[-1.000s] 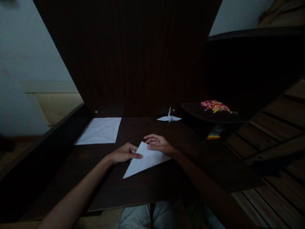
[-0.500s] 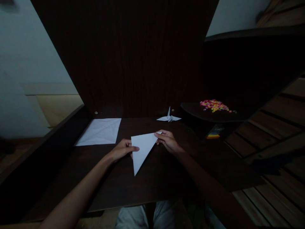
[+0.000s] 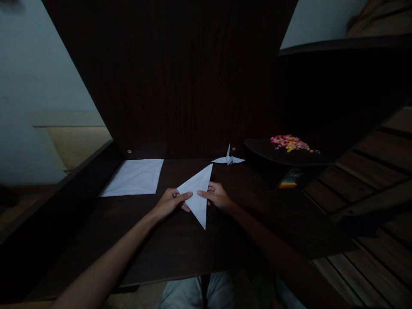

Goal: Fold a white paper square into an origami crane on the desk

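Note:
A white paper folded into a triangle point(image 3: 198, 193) is held just above the dark wooden desk point(image 3: 167, 249), one point toward the back panel and one toward me. My left hand point(image 3: 170, 202) pinches its left corner between thumb and fingers. My right hand point(image 3: 217, 196) grips its right edge, thumb on top. A flat white sheet point(image 3: 135, 176) lies at the desk's back left. A small white paper crane point(image 3: 229, 159) stands at the back, beyond the triangle.
A tall dark wooden panel point(image 3: 174, 77) closes the back of the desk. On a dark shelf at right lies a heap of small colourful pieces point(image 3: 289, 142), with a colourful strip point(image 3: 289, 183) below it. Wooden slats point(image 3: 370, 206) run along the right. My knees show under the desk edge.
The folded triangle has been lifted off the desk and turned: its long point swung from lower left toward me, and another point now aims at the back panel. Both hands shifted grip.

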A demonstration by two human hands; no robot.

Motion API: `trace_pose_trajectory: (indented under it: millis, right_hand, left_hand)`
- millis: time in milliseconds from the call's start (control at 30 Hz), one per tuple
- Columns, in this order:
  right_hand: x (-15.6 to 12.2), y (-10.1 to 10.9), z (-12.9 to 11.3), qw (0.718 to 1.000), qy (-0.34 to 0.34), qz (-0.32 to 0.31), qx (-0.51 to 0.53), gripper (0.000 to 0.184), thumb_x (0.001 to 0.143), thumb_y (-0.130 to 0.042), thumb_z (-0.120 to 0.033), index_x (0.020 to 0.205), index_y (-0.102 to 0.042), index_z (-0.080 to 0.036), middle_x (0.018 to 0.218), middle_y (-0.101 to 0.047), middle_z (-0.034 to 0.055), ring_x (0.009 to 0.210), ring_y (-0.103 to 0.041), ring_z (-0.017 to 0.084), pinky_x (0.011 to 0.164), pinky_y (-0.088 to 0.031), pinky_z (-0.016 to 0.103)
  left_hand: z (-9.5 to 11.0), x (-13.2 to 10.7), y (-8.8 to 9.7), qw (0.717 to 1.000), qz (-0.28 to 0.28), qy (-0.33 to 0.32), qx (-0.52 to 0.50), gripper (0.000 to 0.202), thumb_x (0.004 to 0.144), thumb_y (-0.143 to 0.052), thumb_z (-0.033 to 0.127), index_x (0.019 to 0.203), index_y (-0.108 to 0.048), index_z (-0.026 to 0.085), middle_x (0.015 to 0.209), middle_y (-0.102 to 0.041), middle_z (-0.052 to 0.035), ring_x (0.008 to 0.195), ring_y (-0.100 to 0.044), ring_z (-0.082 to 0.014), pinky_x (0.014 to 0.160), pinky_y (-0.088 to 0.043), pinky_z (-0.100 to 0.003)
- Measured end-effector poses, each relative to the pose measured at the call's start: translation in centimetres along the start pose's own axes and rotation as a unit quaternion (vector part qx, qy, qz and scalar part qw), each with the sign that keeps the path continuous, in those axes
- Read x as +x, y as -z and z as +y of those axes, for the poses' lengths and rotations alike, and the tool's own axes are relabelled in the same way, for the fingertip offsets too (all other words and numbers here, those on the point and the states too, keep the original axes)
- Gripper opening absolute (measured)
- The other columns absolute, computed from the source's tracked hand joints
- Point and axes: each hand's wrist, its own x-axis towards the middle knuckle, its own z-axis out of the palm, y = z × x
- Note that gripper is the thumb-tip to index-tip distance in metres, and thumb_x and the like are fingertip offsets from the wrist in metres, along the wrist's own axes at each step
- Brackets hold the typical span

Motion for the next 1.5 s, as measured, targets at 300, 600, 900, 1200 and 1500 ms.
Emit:
trace_pose_trajectory:
  millis: [300, 600, 900, 1200, 1500]
  right_hand:
    - [0.0, 0.2, 0.2, 0.999, 0.001, -0.008, 0.041, 0.035, 0.067, -0.071, -0.036, 0.095, -0.061, -0.016, 0.059, -0.061, -0.0015, 0.042, -0.049, 0.010, 0.039, -0.037, 0.021]
    - [0.0, 0.4, -0.4, 0.991, -0.004, -0.010, 0.131, 0.019, 0.065, -0.060, -0.028, 0.075, -0.069, -0.016, 0.076, -0.067, 0.0063, 0.069, -0.058, 0.018, 0.061, -0.045, 0.028]
    - [-0.4, 0.7, -0.6, 0.999, 0.021, -0.007, 0.042, 0.034, 0.060, -0.076, -0.022, 0.092, -0.068, -0.018, 0.091, -0.068, 0.0043, 0.079, -0.063, 0.017, 0.069, -0.049, 0.028]
    - [0.1, 1.0, -1.1, 0.995, 0.014, 0.089, 0.034, 0.053, 0.059, -0.079, -0.028, 0.105, -0.055, -0.017, 0.068, -0.066, -0.0004, 0.056, -0.064, 0.015, 0.052, -0.051, 0.026]
    - [0.2, 0.1, -0.8, 0.987, 0.072, 0.125, 0.075, 0.038, 0.055, -0.082, -0.031, 0.085, -0.065, -0.016, 0.068, -0.066, 0.0012, 0.055, -0.058, 0.012, 0.053, -0.048, 0.025]
  left_hand:
    - [0.2, 0.2, 0.4, 0.995, 0.017, -0.018, -0.102, 0.040, 0.074, -0.064, 0.022, 0.111, -0.055, 0.009, 0.060, -0.069, -0.0071, 0.050, -0.066, -0.0200, 0.049, -0.054, -0.028]
    - [0.6, 0.2, 1.0, 0.978, 0.010, -0.009, -0.206, 0.024, 0.071, -0.055, 0.016, 0.090, -0.066, 0.006, 0.063, -0.071, -0.0122, 0.057, -0.069, -0.0223, 0.057, -0.056, -0.032]
    - [0.2, 0.2, 0.6, 0.987, 0.094, -0.040, -0.123, 0.032, 0.061, -0.078, 0.023, 0.088, -0.070, 0.007, 0.075, -0.072, -0.0089, 0.064, -0.067, -0.0177, 0.062, -0.058, -0.028]
    - [0.2, 0.3, 1.1, 0.984, 0.128, -0.062, -0.110, 0.059, 0.059, -0.081, 0.019, 0.114, -0.060, 0.011, 0.078, -0.072, -0.0049, 0.076, -0.069, -0.0186, 0.074, -0.058, -0.032]
    - [-0.2, -0.2, -0.2, 0.998, -0.046, 0.002, -0.045, 0.029, 0.067, -0.076, 0.024, 0.089, -0.068, 0.007, 0.080, -0.072, -0.0124, 0.063, -0.068, -0.0185, 0.059, -0.054, -0.028]
